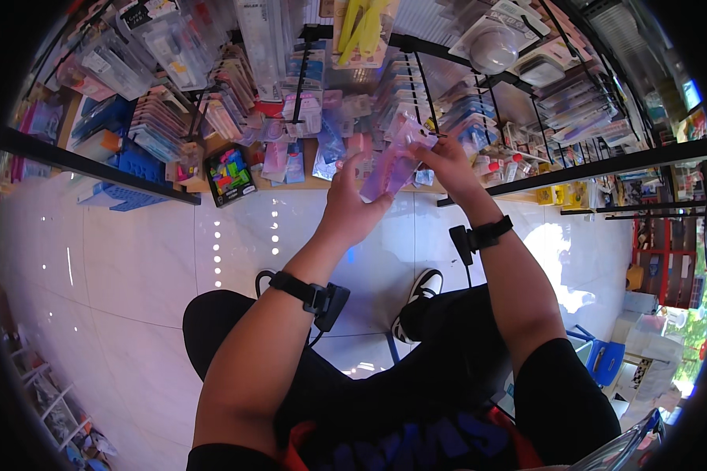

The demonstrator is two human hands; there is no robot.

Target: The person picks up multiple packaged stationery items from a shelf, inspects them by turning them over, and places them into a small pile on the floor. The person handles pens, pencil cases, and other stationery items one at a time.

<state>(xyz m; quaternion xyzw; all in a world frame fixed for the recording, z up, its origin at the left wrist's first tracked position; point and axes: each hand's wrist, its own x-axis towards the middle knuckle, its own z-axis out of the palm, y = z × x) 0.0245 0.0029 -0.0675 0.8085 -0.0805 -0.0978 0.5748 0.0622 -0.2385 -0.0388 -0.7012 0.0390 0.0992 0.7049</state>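
Observation:
A flat, see-through pink-purple packet (391, 167) is held up in front of the display rack. The fingers of my right hand (450, 166) are closed on its upper right end, by a dark rack hook. My left hand (352, 202) is at the packet's lower left, with its fingers apart. Its thumb lies at the packet's bottom edge; whether it presses on it I cannot make out. What the packet contains is too blurred to tell. Behind it hang rows of carded packs (401, 86) on hooks.
A black box of colourful pieces (231, 174) stands on the low shelf, near a blue plastic basket (137, 174). Black rack bars (102, 167) jut out on both sides. Yellow packs (554, 194) sit at right. My shoes rest on the tiled floor (141, 267).

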